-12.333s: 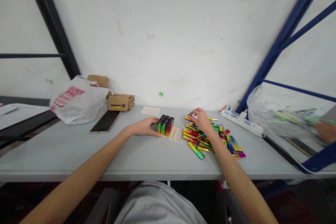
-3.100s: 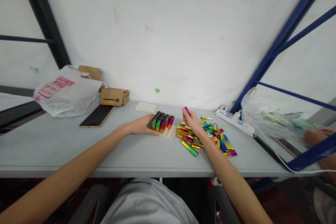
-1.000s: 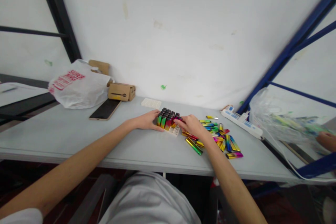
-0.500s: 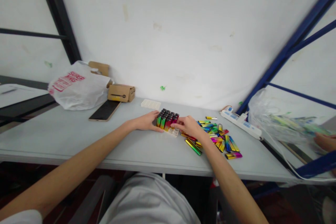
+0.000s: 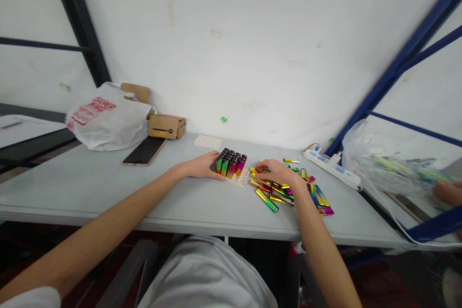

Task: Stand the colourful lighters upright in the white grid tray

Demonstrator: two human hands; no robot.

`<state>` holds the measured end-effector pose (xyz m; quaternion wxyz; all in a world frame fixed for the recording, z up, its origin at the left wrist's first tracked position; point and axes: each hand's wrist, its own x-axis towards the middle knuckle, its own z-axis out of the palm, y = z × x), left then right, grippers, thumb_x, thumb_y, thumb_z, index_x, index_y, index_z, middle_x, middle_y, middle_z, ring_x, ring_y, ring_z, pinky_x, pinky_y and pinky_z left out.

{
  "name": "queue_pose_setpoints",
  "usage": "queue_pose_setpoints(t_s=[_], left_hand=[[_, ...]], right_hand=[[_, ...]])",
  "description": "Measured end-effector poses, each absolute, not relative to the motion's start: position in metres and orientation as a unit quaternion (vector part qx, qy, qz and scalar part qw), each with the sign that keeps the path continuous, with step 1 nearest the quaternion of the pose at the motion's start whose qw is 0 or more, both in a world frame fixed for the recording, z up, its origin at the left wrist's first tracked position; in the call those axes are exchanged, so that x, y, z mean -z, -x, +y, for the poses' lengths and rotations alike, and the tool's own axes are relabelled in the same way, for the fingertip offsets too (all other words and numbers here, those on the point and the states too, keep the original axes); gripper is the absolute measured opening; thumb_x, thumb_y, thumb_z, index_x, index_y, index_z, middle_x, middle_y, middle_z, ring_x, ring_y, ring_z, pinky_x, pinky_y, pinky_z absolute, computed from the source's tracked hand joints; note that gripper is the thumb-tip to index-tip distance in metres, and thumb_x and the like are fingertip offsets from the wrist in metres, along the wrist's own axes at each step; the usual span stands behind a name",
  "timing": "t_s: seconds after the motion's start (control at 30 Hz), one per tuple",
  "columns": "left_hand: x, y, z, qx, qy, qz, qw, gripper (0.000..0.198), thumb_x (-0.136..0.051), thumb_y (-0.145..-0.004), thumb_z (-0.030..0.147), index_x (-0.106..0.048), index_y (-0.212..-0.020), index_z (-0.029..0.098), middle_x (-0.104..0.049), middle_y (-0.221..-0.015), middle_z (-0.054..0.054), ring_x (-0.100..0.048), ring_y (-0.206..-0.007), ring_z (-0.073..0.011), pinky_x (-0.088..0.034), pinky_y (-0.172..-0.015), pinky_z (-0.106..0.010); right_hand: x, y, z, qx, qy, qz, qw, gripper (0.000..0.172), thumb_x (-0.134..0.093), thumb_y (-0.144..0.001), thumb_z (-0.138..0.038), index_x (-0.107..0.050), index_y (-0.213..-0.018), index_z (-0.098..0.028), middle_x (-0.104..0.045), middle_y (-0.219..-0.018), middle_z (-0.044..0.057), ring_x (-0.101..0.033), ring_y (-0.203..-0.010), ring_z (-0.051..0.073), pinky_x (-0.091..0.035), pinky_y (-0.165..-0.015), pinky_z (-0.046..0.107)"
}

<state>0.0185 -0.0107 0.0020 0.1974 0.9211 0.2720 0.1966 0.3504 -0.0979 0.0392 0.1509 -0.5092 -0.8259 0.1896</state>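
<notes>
Upright lighters (image 5: 230, 160) with black tops and shiny green, red and pink bodies stand in rows in a white slotted tray (image 5: 241, 179). The tray's right and front slots show bare. My left hand (image 5: 204, 165) is closed around the left side of this tray, thumb along the front and fingers behind. Over the near-left part of a loose pile of lighters (image 5: 277, 191) is my right hand (image 5: 275, 172). Its thumb and fingers are bent and apart among the lighters. A green-gold lighter (image 5: 267, 200) lies at the pile's front.
Another white tray (image 5: 208, 142) lies behind, near the wall. To the left are a dark phone (image 5: 144, 150), a cardboard box (image 5: 166, 127) and a white plastic bag (image 5: 111, 118). A power strip (image 5: 332, 167) runs along the right, beside a blue frame. Another person's hand (image 5: 447, 192) shows at far right.
My right hand has left the tray's front right corner and moved right to the loose lighters. My left hand stays at the tray.
</notes>
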Motion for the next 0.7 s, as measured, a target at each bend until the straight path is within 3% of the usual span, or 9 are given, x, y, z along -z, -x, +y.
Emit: queue_pose_setpoints(t_s=[0.23,0.4,0.5,0.6,0.7], left_hand=[[-0.007,-0.018,-0.015,-0.183,-0.916,0.289,0.208,0.082,-0.085,-0.075,0.067,-0.064,-0.137,0.017,-0.066,-0.138,-0.014,-0.061,-0.129,-0.0369,-0.045,-0.117,-0.045],[-0.008,-0.018,-0.016,-0.179,-0.917,0.28,0.222,0.082,-0.083,-0.077,0.067,-0.063,-0.139,0.018,-0.064,-0.141,-0.014,-0.059,-0.133,-0.0366,-0.043,-0.12,-0.045],[-0.007,-0.018,-0.015,-0.182,-0.918,0.276,0.22,0.083,-0.084,-0.077,0.066,-0.062,-0.14,0.017,-0.063,-0.142,-0.015,-0.059,-0.133,-0.0372,-0.042,-0.121,-0.046],[-0.006,-0.018,-0.014,-0.183,-0.918,0.275,0.22,0.082,-0.084,-0.077,0.067,-0.063,-0.139,0.017,-0.064,-0.142,-0.015,-0.059,-0.133,-0.0369,-0.042,-0.121,-0.046],[-0.006,-0.018,-0.013,-0.179,-0.919,0.274,0.221,0.082,-0.083,-0.078,0.067,-0.063,-0.139,0.018,-0.064,-0.141,-0.014,-0.059,-0.132,-0.0363,-0.043,-0.12,-0.045]], right_hand=[[-0.031,-0.347,-0.093,-0.157,0.496,-0.831,0.197,0.032,-0.062,-0.097,-0.041,-0.068,-0.074,-0.02,-0.068,-0.069,0.001,-0.051,-0.061,0.016,-0.04,-0.065,0.028],[-0.041,-0.341,-0.098,-0.15,0.522,-0.789,0.288,0.039,-0.04,-0.109,-0.049,-0.068,-0.102,-0.022,-0.07,-0.073,0.001,-0.059,-0.064,0.019,-0.043,-0.069,0.029],[-0.043,-0.336,-0.1,-0.115,0.513,-0.787,0.323,0.045,-0.035,-0.11,-0.05,-0.071,-0.107,-0.023,-0.072,-0.085,0.004,-0.063,-0.075,0.021,-0.046,-0.076,0.032],[-0.041,-0.334,-0.099,-0.119,0.514,-0.768,0.364,0.046,-0.038,-0.108,-0.051,-0.072,-0.12,-0.022,-0.073,-0.093,0.006,-0.065,-0.08,0.022,-0.047,-0.078,0.032],[-0.039,-0.333,-0.097,-0.164,0.52,-0.727,0.417,0.048,-0.057,-0.1,-0.056,-0.066,-0.133,-0.022,-0.071,-0.083,0.002,-0.06,-0.069,0.018,-0.046,-0.067,0.029]])
